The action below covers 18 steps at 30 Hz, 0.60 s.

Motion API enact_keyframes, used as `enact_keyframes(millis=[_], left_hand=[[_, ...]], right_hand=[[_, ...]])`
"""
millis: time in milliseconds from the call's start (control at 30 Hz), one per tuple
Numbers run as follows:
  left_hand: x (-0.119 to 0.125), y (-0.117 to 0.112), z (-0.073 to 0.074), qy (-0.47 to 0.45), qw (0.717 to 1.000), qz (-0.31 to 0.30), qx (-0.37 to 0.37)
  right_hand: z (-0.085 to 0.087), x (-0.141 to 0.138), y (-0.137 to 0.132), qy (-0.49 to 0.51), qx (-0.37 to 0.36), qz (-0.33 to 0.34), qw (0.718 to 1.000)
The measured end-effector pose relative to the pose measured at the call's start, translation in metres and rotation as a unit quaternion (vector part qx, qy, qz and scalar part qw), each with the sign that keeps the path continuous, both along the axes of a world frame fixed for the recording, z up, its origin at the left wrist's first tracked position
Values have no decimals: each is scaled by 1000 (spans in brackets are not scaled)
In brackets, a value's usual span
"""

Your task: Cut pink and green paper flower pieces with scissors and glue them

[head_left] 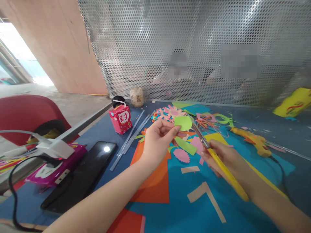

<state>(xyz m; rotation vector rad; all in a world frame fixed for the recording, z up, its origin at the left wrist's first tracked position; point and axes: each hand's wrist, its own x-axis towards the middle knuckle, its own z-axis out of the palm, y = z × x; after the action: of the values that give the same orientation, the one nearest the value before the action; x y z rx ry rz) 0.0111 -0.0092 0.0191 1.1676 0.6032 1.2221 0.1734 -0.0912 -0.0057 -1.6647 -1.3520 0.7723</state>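
Note:
My left hand [159, 136] pinches a small rounded piece of light green paper [183, 123] above the table. My right hand [222, 158] grips yellow-handled scissors [220, 163], whose blades point up toward the green piece and meet its right edge. Below them lie a green strip [186, 145], a pink scalloped oval [181, 155] and pink scraps on blue paper [194, 207] and orange paper [155, 184].
A red drink carton [120, 118] with a straw, clear glue sticks [131, 136], a black phone [80, 176], a magenta packet [55, 165], a white lamp arm [52, 147]. A yellow glue gun [252, 139] lies right. Paper flowers [170, 113] and cuttings sit before a perforated metal screen [194, 48].

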Motion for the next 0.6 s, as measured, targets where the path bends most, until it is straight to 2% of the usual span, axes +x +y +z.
enact_keyframes(millis=[333,600], left_hand=[[-1,0,0,23,1000,-2,-4],[-3,4,0,16,998,53,6]], right_hand=[[5,0,-1,-21,-20,-11,1000],[8,0,-2,-75,-19,-17,997]])
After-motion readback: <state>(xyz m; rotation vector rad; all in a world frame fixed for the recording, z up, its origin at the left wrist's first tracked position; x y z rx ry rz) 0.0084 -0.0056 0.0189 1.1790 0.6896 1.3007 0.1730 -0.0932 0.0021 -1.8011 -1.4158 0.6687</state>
